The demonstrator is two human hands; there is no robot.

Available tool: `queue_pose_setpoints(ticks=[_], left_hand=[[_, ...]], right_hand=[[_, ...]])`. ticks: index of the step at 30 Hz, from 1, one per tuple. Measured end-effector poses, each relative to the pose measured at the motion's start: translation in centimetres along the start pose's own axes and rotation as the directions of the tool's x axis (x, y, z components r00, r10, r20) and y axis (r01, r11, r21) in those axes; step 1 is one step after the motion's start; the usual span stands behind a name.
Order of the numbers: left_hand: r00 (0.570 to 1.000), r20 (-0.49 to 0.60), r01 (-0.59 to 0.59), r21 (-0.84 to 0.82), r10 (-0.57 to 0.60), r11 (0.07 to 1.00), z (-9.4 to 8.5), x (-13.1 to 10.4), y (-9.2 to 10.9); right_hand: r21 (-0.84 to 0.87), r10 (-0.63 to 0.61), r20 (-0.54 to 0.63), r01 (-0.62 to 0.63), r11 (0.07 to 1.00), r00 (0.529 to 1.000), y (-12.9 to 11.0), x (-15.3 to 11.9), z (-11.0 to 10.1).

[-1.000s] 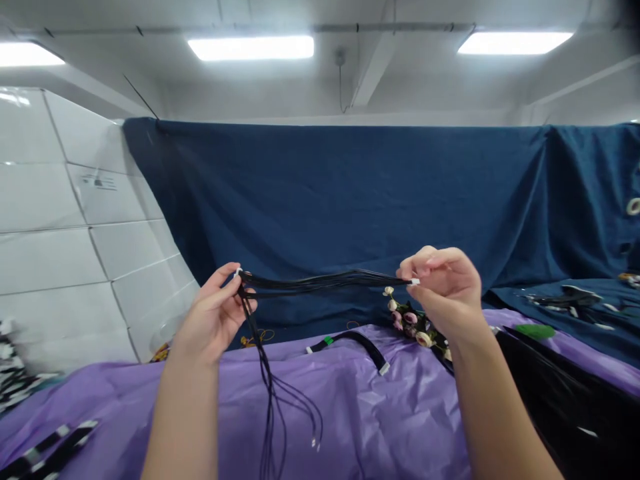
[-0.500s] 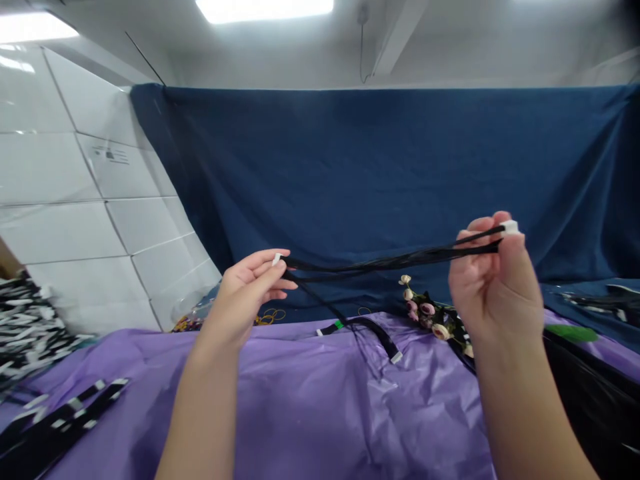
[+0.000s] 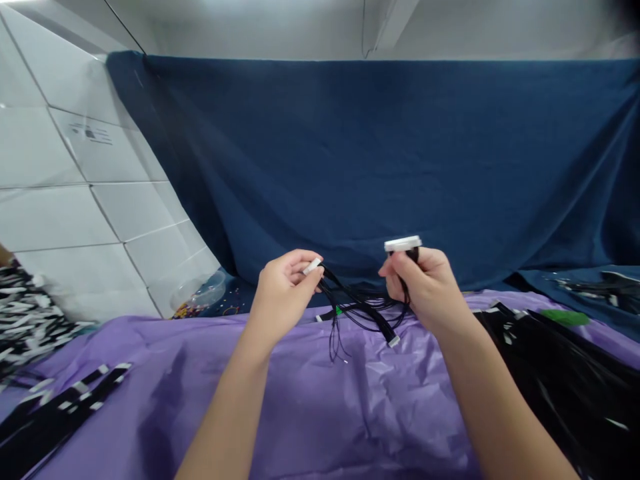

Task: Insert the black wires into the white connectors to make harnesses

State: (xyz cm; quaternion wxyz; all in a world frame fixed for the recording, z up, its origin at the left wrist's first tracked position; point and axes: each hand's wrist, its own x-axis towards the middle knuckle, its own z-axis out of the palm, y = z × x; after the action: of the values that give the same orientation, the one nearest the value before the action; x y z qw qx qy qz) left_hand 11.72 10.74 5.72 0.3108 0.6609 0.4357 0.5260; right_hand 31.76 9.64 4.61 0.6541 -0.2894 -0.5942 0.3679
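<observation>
A wire harness (image 3: 346, 289) of thin black wires hangs slack in a loop between my two hands. My left hand (image 3: 281, 293) pinches its small white connector (image 3: 313, 266) between thumb and fingers. At the other end, my right hand (image 3: 431, 287) is closed around the wires just below a wider white connector (image 3: 403, 244), which sticks up above the thumb. Several loose wire ends dangle beneath the left hand. Behind the hanging wires, another black cable (image 3: 381, 324) with a white end plug and a green mark lies on the purple sheet (image 3: 310, 407).
Bundled black cables with white plugs lie at the left (image 3: 65, 413) and a dark pile (image 3: 540, 373) at the right. White boxes (image 3: 60, 213) are stacked at the left beside a clear plastic tub (image 3: 203, 293). A blue cloth (image 3: 350, 153) hangs behind.
My hands have come closer together and the harness, stretched before, now sags. The right hand has turned and lies more closed over the wires. The view has tilted down slightly.
</observation>
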Motion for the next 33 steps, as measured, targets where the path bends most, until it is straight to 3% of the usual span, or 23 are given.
queue_pose_setpoints(ticks=[5, 10, 19, 26, 33], left_hand=[[0.983, 0.154, 0.112, -0.073, -0.100, 0.991, 0.0, -0.3, 0.5], [0.959, 0.267, 0.148, -0.169, -0.099, 0.974, -0.2, -0.7, 1.2], [0.957, 0.266, 0.175, -0.196, -0.119, 0.965, 0.0, -0.7, 1.4], [0.974, 0.185, 0.166, -0.185, -0.132, 0.969, 0.0, -0.5, 1.5], [0.970, 0.172, 0.203, -0.184, -0.171, 0.962, -0.1, -0.5, 1.7]], right_hand=[[-0.150, 0.105, 0.079, -0.092, 0.984, 0.991, 0.2, 0.1, 0.9], [-0.201, 0.072, 0.108, -0.049, 0.978, 0.992, 0.6, 0.2, 1.5], [-0.171, 0.103, 0.091, -0.086, 0.981, 0.991, 0.9, 0.2, 1.4], [-0.122, 0.160, 0.049, -0.153, 0.981, 0.986, 0.6, 0.2, 1.1], [-0.096, 0.139, 0.074, -0.132, 0.987, 0.988, 0.3, 0.3, 1.3]])
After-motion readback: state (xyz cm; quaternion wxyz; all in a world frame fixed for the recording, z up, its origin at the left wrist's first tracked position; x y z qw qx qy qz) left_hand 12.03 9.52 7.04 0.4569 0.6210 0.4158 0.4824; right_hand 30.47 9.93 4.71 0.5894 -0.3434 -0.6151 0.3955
